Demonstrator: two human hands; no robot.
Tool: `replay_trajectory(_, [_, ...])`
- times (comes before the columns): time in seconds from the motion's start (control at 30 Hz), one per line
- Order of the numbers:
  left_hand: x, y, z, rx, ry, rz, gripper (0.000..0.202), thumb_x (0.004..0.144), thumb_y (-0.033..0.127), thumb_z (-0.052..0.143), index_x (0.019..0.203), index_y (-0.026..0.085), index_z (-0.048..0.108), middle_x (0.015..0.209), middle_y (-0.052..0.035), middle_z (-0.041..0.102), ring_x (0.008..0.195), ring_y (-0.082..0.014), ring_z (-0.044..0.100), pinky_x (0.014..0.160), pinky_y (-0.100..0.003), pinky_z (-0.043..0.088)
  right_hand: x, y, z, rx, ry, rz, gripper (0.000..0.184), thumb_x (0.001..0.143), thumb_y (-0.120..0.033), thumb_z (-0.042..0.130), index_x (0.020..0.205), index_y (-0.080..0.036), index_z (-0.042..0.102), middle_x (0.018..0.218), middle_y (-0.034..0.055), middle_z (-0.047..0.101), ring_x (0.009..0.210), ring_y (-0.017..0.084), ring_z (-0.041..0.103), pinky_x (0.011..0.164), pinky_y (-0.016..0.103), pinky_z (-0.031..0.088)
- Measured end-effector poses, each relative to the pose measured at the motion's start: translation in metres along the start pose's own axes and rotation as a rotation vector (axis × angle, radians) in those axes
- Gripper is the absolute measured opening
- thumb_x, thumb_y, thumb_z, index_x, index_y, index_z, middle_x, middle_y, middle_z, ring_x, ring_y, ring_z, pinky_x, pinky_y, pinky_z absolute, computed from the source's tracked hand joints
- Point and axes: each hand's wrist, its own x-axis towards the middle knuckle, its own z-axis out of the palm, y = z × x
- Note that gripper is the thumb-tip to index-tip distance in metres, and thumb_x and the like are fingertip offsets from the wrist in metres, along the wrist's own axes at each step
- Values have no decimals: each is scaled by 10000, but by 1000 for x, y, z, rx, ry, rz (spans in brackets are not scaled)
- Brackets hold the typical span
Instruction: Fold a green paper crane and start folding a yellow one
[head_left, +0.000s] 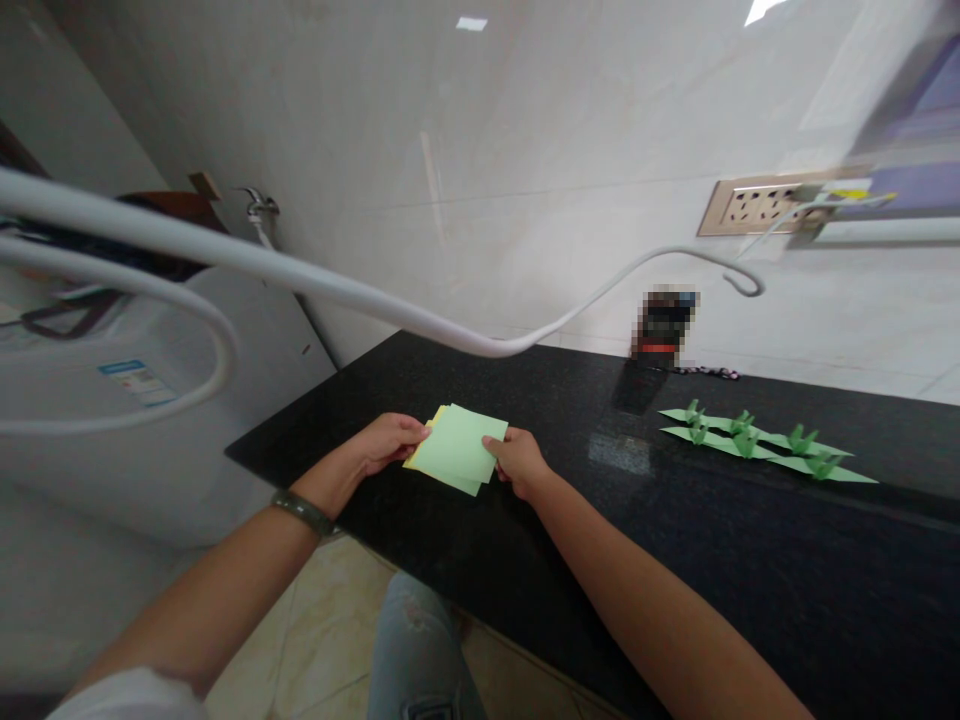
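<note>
We've got the paper (459, 445) held between both hands over the near-left part of the black counter (517, 570). Loose squares: pale green on top, yellow peeking out along the left edge, another green corner sticking out at the bottom. Can't tell whether the underside touches the counter.

Grip: left hand (390, 440) pinches the left edge, thumb and fingertips closed on it. Right hand (521, 460) has the right edge, thumb flat on top, fingers curled behind. Both closed only by the paper's thickness; neither holds anything else.

Handling, our read: near weightless, thin, bends easily, creases if squeezed. Sheets aren't squared up, so they'd likely slide over each other. We'd take opposite edges, thumb on top and fingers under, pressure light.

Around us: two rows of folded green pieces (823, 465) on the right, well clear of the hands; they look easy to knock or crush. Pixelated dark object (664, 325) by the wall, beads (709, 372) just beside it. Socket (716, 208) up on the wall, white appliance (270, 350) left of the counter.

In the way: the white cable (300, 270) cuts across our view above the hands; can't judge its depth. Nothing sits between hands and paper.
</note>
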Motion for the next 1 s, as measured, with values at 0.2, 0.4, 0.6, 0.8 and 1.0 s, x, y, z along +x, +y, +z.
replay_trajectory(0.2, [-10,1,13,-150,-107,22,172,710,259,598,785,104,590,729,-77,645,652,-144,598,638,-271,467,2,2,-5,47,-29,8,185,718,-235,579,864,-120,575,415,-63,443,313,37,311,311,170,222])
replay_trajectory(0.4, [-9,0,24,-149,-114,63,145,714,250,588,767,116,570,719,-67,638,628,-141,596,621,-273,474,4,3,-8,66,-43,14,229,714,-263,584,898,-128,573,454,-50,490,316,36,323,323,171,233])
replay_trajectory(0.6, [-9,-2,23,54,-10,99,188,705,321,569,736,136,548,679,-37,604,588,-123,566,597,-265,458,5,4,-6,37,-21,12,204,722,-254,576,872,-117,574,427,-52,464,308,37,323,309,167,233])
replay_trajectory(0.8, [2,1,-1,476,294,121,178,711,308,488,636,152,531,528,1,517,484,-118,478,469,-221,361,12,4,6,-42,37,19,151,738,-205,548,852,-107,569,377,-63,412,303,50,349,293,164,282])
replay_trajectory(1.0, [3,20,-45,918,635,173,131,712,240,487,618,161,533,688,-89,592,736,-221,551,642,-280,368,18,-5,16,-129,51,9,141,705,-198,590,826,-125,599,395,-25,473,316,78,407,284,182,294])
